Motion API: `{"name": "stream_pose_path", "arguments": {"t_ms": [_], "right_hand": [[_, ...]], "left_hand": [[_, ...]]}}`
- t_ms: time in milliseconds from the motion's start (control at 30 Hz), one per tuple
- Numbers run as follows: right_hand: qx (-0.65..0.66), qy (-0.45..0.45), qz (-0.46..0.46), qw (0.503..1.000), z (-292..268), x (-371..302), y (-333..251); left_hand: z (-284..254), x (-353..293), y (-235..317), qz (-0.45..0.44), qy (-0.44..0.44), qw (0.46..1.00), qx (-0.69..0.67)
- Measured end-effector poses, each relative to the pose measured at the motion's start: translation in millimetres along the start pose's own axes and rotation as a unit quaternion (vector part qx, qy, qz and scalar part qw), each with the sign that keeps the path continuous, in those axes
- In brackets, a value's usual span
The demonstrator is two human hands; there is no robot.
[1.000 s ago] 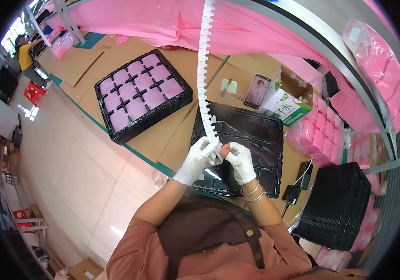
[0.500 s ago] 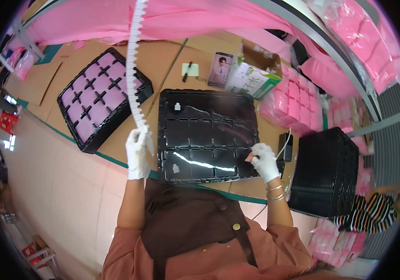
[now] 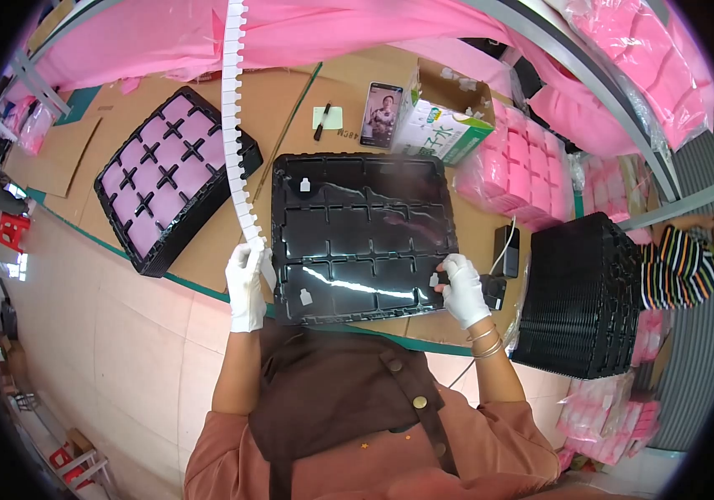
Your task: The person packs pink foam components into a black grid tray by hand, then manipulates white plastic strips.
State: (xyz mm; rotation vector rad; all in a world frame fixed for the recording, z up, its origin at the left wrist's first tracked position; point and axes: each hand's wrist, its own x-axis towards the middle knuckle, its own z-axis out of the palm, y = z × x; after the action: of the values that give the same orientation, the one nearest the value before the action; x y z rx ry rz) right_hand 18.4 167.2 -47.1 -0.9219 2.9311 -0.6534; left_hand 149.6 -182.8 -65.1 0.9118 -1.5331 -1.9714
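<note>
My left hand (image 3: 246, 285), in a white glove, pinches a long white strip of stickers (image 3: 233, 125) that rises past the top of the view. A shallow black plastic tray (image 3: 365, 221) with moulded cross ridges lies before me. One small white sticker (image 3: 305, 185) is at its far left, another sticker (image 3: 305, 297) at its near left. Over the near right corner is my gloved right hand (image 3: 459, 290), its bent thumb and forefinger apart beside a third white sticker (image 3: 434, 281). Whether they still touch this sticker is hard to tell.
A black tray with pink-purple filling (image 3: 169, 171) stands at left. Farther back are a pen (image 3: 322, 122), a phone (image 3: 381, 114) and a carton (image 3: 444, 117). Wrapped pink pieces (image 3: 524, 167) and stacked black trays (image 3: 578, 296) occupy the right, near a person in a striped top (image 3: 680, 265).
The sticker by my right fingertips now shows where the fingers covered that spot, and those fingers have spread. The left hand keeps its hold on the strip. The whole view has shifted slightly.
</note>
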Motion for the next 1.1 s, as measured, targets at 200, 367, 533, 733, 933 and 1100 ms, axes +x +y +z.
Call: {"name": "stream_pose_path", "arguments": {"t_ms": [200,367,533,733,933,1100], "right_hand": [[0.086,-0.036,-0.008,0.996,-1,1,18],[-0.057,-0.048,0.001,0.997,-4,9,-5],[-0.043,0.014,0.015,0.999,14,6,4],[0.144,-0.033,-0.027,0.989,0,0,20],[0.285,0.014,0.044,0.957,22,88,-51],[0.146,-0.031,-0.043,0.988,79,188,-130]], "left_hand": [[0,0,0,-0.006,0.002,1.000,-0.015],[0,2,-3,-0.005,-0.008,0.997,-0.070],[-2,1,-2,-0.006,-0.008,0.997,-0.071],[-12,5,-4,-0.013,0.007,0.997,-0.074],[-17,5,-3,-0.017,0.003,0.999,-0.050],[-15,-5,2,-0.013,0.002,1.000,-0.005]]}}
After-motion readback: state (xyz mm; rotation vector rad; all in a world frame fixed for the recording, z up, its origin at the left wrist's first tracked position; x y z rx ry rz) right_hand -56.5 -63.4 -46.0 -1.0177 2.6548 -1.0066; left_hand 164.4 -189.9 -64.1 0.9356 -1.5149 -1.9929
